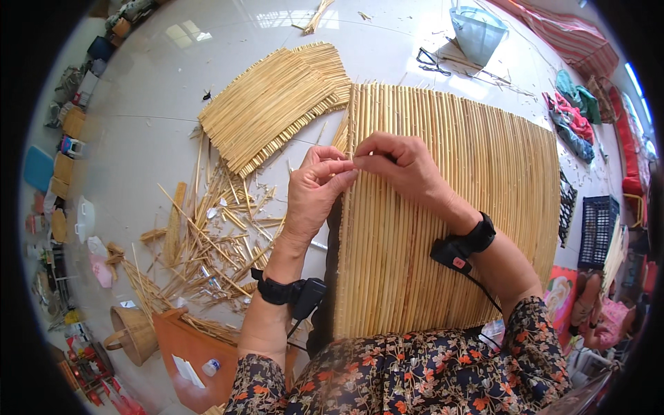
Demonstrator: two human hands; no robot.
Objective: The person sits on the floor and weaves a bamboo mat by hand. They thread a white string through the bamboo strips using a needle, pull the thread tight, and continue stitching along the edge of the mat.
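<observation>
A large mat of straw-coloured reed stalks (443,228), laid side by side and bound together, spreads in front of me. At its left edge, towards the far corner, my left hand (315,183) and my right hand (401,166) meet fingertip to fingertip. Both are closed in a pinch. Whatever lies between the fingers is too small to make out. The right hand is over the mat's stalks, while the left is just outside the edge. Along that edge runs a line of binding (349,117).
Beyond my left hand lie stacked smaller reed mats (266,107). Loose stalks and offcuts (221,235) litter the floor on the left, near a wooden bucket (133,335) and an orange-brown board (183,360). A pale blue bin (478,34) stands far right; a dark crate (598,232) sits right.
</observation>
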